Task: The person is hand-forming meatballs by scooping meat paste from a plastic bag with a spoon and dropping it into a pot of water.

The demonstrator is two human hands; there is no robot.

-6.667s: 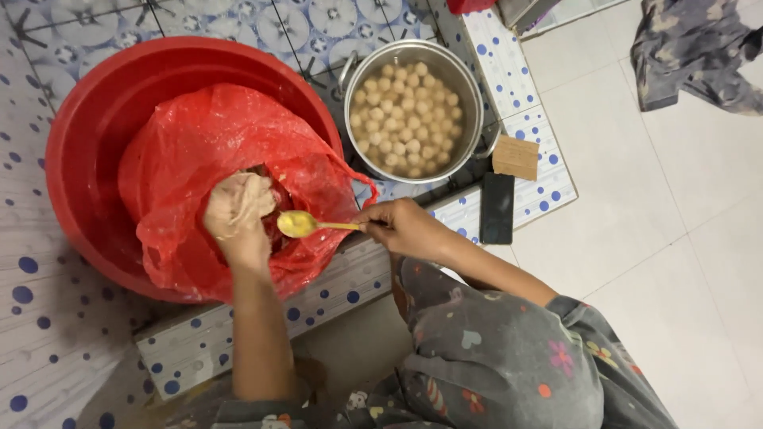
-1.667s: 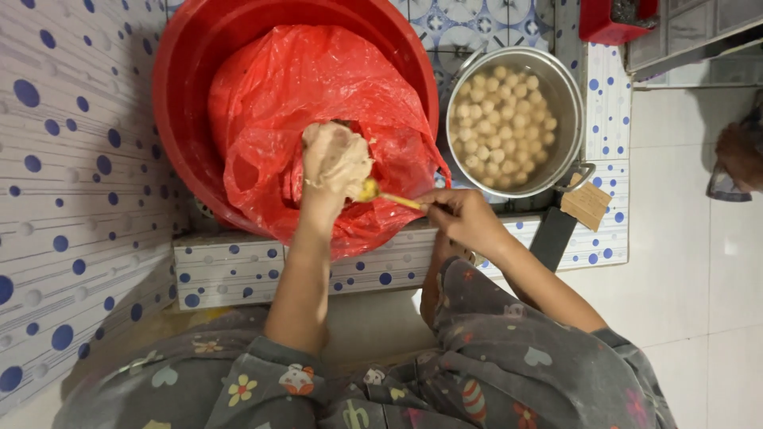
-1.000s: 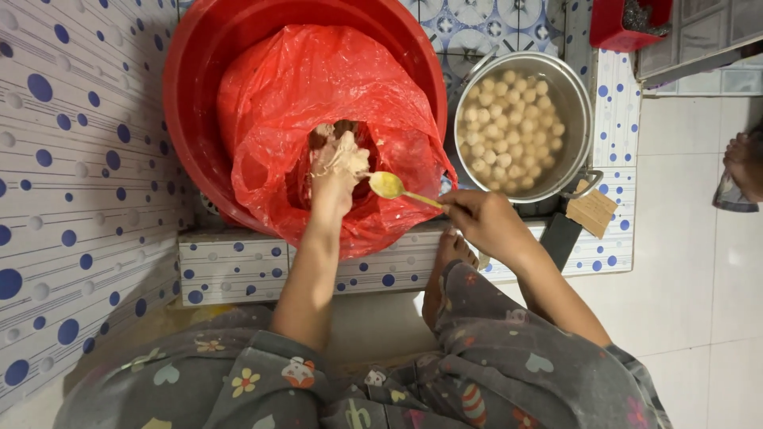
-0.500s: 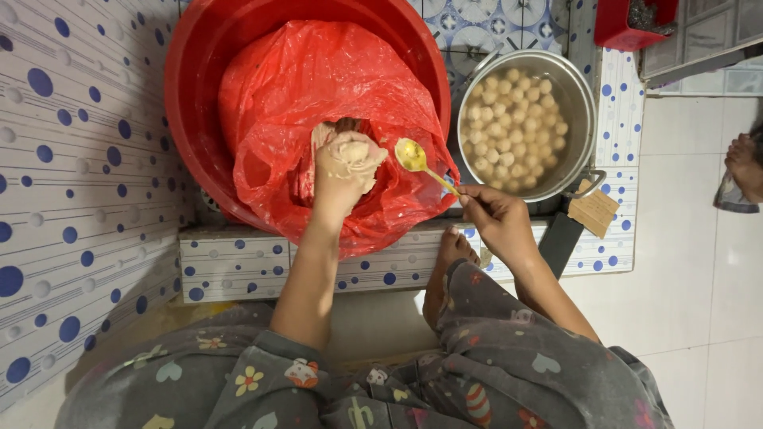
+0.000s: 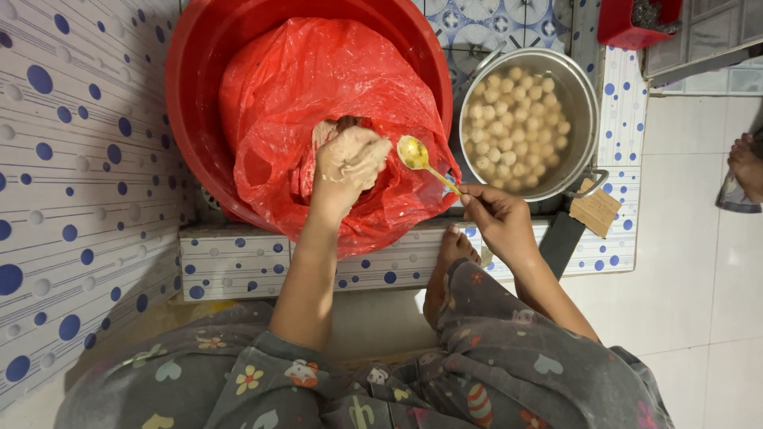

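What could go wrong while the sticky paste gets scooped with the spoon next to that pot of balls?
The left hand is coated in paste, so a lump might slip off onto the red bag instead of the spoon. The spoon is gripped at the far tip of its handle by the right hand, so it could wobble. The pot looks nearly full of balls in liquid; dropping one in might splash.

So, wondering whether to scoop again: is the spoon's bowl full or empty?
Empty: the spoon in the right hand shows a bare, shiny bowl, held beside the paste-covered left hand.
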